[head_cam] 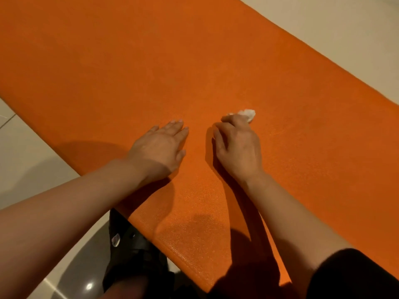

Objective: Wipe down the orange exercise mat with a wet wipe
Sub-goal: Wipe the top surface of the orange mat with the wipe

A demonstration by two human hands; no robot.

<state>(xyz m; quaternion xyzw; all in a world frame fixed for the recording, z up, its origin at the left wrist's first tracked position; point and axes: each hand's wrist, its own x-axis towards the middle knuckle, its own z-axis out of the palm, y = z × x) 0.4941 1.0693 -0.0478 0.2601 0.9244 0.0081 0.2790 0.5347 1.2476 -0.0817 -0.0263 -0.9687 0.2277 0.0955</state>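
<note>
Mat (194, 61), wipe (247, 114) and fingers, starting at the fingertips: bunched in the curled fingers (224, 126) of the right hand (237, 147), white wad poking out just past the knuckles, pressing down onto orange. Lying flat beside it, near but apart, left hand (160, 145) with fingers straight and slightly spread, palm bearing on the mat as if pinning it. Spreading outward from both hands, mat running diagonally across pale floor tiles (26, 160), near edge passing under the forearms, far end reaching beyond the top of the view. Probably handling as soft, light foam with a pebbled, grippy skin: likely creeping or rucking under a hard stroke, hence worth bracing with a flat palm rather than gripping. Wipe looking limp, damp and flimsy, best kept wadded under the fingertips so as not to tear or roll. Showing a faint sheen near the closest edge, possibly moisture, though hard telling. Crouching at the bottom, dark clothing (133, 255) and a knee.
</note>
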